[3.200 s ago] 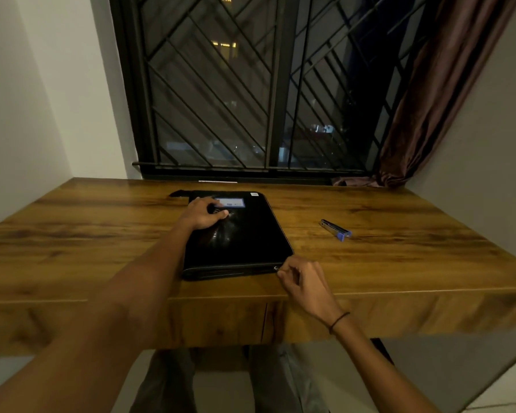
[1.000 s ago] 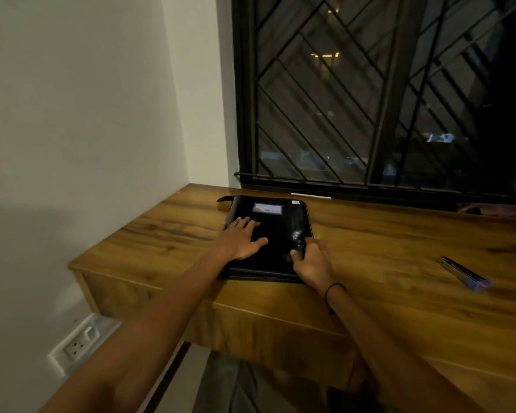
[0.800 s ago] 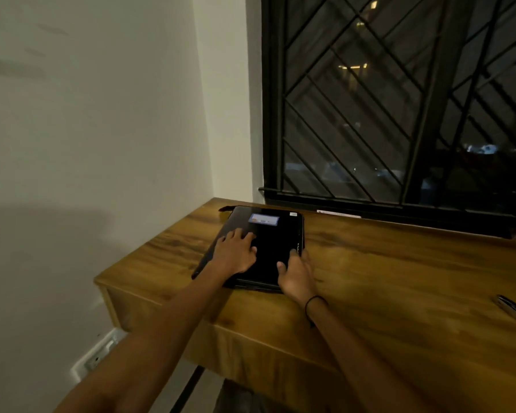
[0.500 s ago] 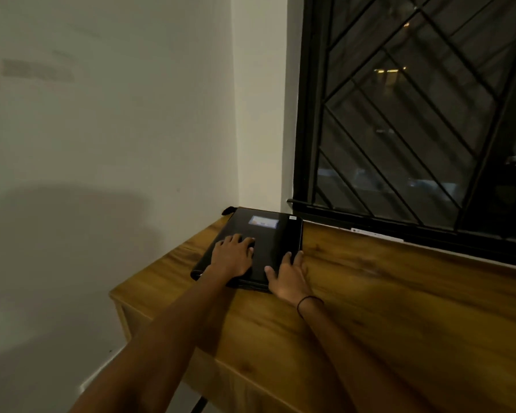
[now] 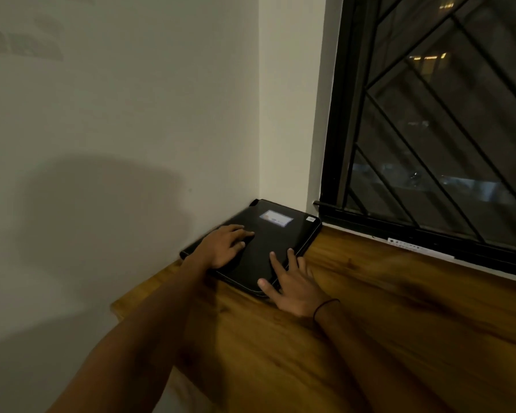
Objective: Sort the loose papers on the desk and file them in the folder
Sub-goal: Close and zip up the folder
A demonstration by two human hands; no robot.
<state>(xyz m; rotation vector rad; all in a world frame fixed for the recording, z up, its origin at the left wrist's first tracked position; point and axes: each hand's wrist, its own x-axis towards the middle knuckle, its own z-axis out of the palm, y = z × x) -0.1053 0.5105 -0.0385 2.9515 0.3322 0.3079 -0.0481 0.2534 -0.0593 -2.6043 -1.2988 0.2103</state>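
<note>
Folder [image 5: 268, 248] first: it lies flat and closed at the far left corner of the desk [image 5: 370, 338], its far edge close to the back wall [image 5: 286, 129] and its left side close against the side wall [image 5: 102, 129], with a pale label [image 5: 276, 218] on its cover. Our left hand [image 5: 224, 248] rests palm down on the left half of the cover, fingers loosely spread and gripping nothing. Our right hand [image 5: 292, 286] lies at the near right corner, fingers straight and splayed — some on the cover, some over the edge toward the wood — also holding nothing.

We see no loose papers in view, so we judge the filing done and the folder being parked out of the way. What could go wrong from here is modest. Its near left corner seems to reach the desk's left end by the wall — though blur keeps us from being sure — so a further push that way could tip that corner off. Pressing hard against the walls could skew the folder or buckle its cover. If the closure is not fully fastened, and we cannot tell from here, sheets inside could slide out. The window frame [image 5: 334, 114] and grille [image 5: 444, 129] stand just beside the folder's far right corner.
</note>
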